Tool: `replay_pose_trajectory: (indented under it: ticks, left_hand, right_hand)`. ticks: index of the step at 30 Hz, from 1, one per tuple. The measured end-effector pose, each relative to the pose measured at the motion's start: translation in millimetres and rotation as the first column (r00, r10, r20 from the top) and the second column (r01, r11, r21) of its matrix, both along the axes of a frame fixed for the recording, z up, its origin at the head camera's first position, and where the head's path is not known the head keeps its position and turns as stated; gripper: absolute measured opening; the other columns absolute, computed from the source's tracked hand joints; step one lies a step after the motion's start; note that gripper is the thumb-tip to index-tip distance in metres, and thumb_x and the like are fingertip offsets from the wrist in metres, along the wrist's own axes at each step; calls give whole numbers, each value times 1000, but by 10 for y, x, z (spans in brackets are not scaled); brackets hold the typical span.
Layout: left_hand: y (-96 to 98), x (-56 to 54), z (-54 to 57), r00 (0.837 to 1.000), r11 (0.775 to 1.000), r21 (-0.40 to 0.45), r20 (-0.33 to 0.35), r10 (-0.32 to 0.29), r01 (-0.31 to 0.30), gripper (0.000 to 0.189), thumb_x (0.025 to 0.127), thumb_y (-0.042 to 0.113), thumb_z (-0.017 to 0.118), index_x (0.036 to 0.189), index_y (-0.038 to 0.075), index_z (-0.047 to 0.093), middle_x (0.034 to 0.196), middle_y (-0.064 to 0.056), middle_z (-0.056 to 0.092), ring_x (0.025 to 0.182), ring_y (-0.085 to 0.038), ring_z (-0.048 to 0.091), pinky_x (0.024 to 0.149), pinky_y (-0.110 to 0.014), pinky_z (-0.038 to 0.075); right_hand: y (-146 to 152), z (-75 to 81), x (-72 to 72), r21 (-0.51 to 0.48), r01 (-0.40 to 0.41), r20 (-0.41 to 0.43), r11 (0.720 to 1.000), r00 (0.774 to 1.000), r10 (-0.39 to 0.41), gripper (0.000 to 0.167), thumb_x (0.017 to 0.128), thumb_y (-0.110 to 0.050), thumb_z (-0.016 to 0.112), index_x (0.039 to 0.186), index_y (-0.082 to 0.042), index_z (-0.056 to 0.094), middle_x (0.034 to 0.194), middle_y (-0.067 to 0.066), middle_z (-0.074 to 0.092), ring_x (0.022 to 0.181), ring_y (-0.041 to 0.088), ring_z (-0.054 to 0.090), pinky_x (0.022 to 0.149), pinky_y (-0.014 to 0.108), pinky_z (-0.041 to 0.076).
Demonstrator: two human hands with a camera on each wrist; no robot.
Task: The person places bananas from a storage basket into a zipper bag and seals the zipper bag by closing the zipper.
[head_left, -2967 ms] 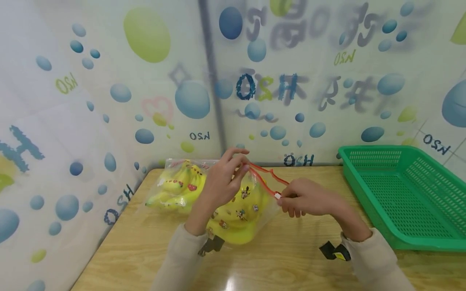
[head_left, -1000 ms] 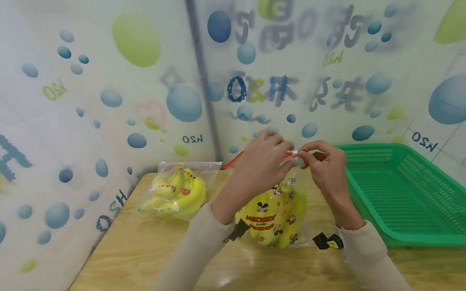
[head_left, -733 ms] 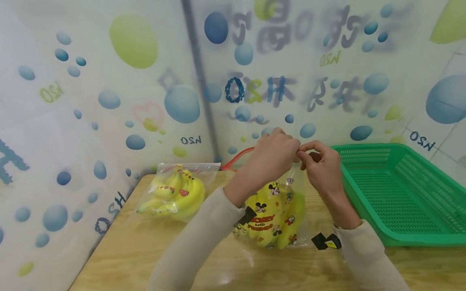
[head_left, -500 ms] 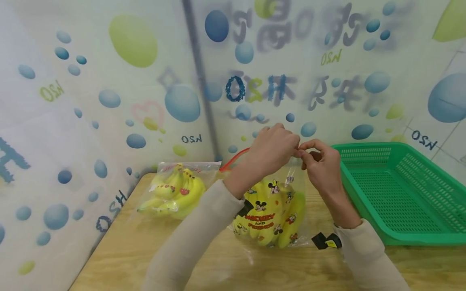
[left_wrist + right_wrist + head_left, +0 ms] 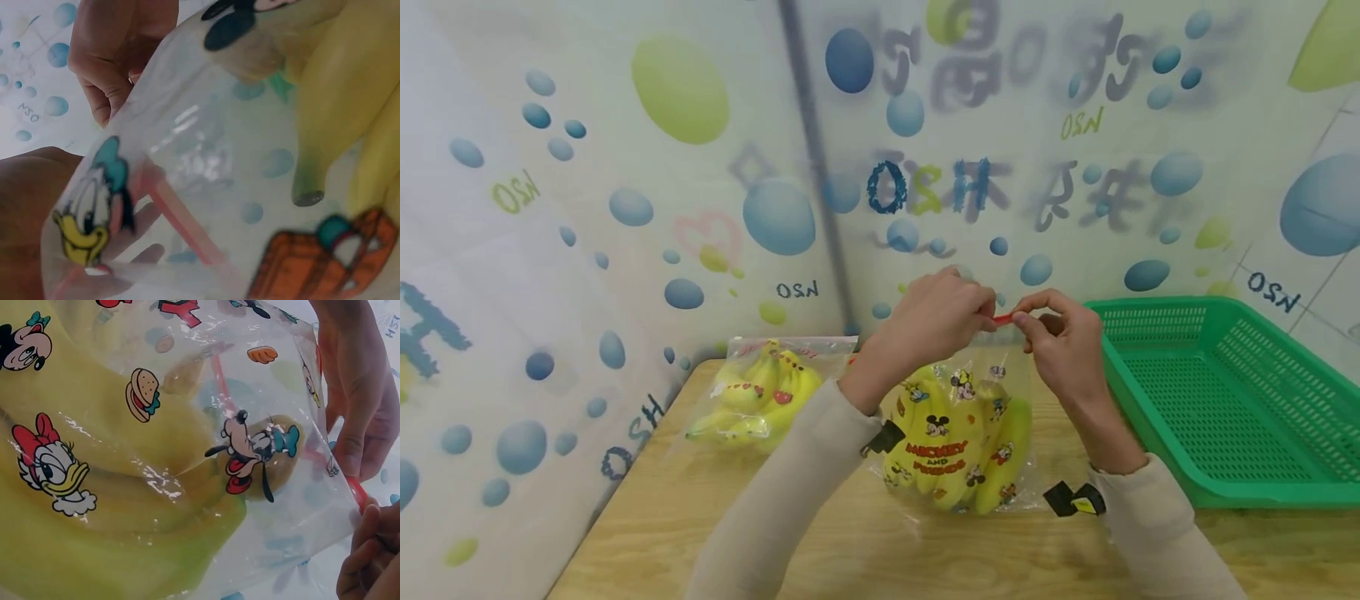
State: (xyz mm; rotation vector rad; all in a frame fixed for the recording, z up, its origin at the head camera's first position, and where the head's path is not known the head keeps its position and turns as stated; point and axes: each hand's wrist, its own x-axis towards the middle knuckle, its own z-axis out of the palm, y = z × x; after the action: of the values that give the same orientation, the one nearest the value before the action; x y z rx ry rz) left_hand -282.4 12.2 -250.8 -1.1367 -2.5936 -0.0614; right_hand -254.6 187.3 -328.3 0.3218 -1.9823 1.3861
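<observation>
A clear zip bag (image 5: 947,417) printed with cartoon figures stands on the table with yellow bananas (image 5: 337,87) inside. My left hand (image 5: 936,317) pinches the bag's red zip edge (image 5: 1003,319) near its right end. Close beside it, my right hand (image 5: 1063,337) pinches the corner of the same edge between thumb and forefinger. A short red stretch shows between the two hands. In the right wrist view, the left hand (image 5: 356,387) is above and the right hand (image 5: 375,556) below at that corner. The white slider is hidden.
A second clear bag (image 5: 831,354) with bananas lies on the left of the wooden table (image 5: 647,508), near the patterned curtain. On the right is a green plastic basket (image 5: 1225,492) with perforated sides. Black straps hang at both wrists.
Since three seconds ago, the bag has shifted right and turned its printed front forward, and both hands have met at its right corner. Just now, the left hand has slid slightly left along the zip.
</observation>
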Motion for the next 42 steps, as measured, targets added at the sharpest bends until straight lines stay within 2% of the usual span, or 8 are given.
replay_pose_trajectory:
  ticks: [4,7,11,16,22,33,37,42]
  left_hand:
    - [3,43,-63,999,999,41,40,0,-1,18,103,33,63,108,18,73,96,6,73,83,-11,60,66,-20,50]
    - [8,93,-110,999,998,54,28,17,-18,17,103,30,64,109,17,73,99,6,74,85,-11,61,71,-21,51]
    - [26,147,-160,996,998,45,-80,48,-45,18,103,33,64,107,19,74,96,7,73,84,-13,56,71,-22,48]
    - [40,180,-232,969,996,53,-237,76,-65,17,104,35,62,106,22,74,91,7,73,80,-14,56,67,-25,45]
    - [3,214,-299,939,990,123,-324,112,-76,14,103,32,64,105,25,76,95,8,74,98,-19,61,76,-31,50]
    - [-105,185,-397,946,969,238,-294,137,-67,12,100,32,68,100,25,78,93,10,74,93,-16,62,69,-29,48]
    - [-117,199,-470,961,940,337,-240,139,-52,11,100,28,69,100,21,78,95,8,75,88,-17,63,69,-29,50]
    - [-108,211,-564,970,895,445,-228,82,29,11,98,21,71,101,14,78,92,2,73,78,-15,67,67,-24,54]
  right_hand:
    - [51,10,5,42,-4,-12,999,1000,5,8,98,-7,70,93,-1,73,71,-7,63,54,15,56,46,24,39]
    - [80,15,23,112,11,-31,994,999,-7,9,97,-8,71,93,-1,73,76,5,66,63,8,57,56,21,43]
    - [83,0,26,216,30,-111,976,994,-6,5,95,-5,73,96,-1,73,87,11,71,78,0,57,70,16,44]
    - [37,-17,-15,280,68,-226,958,974,-3,6,89,1,77,94,-1,76,86,12,75,74,13,64,71,12,47]
    - [14,21,-9,280,74,-240,957,971,-5,7,88,2,78,92,-2,76,85,11,76,72,18,65,70,12,46]
    - [107,56,-32,241,58,-221,969,975,-4,4,89,2,76,88,-2,76,81,11,75,70,11,64,66,12,47]
    - [162,69,-19,249,22,-143,968,990,15,3,92,-3,75,91,-4,77,81,10,75,72,2,61,65,13,48]
    - [158,77,8,285,15,-89,958,996,11,3,94,-5,74,94,-3,76,83,11,74,72,7,63,65,15,49]
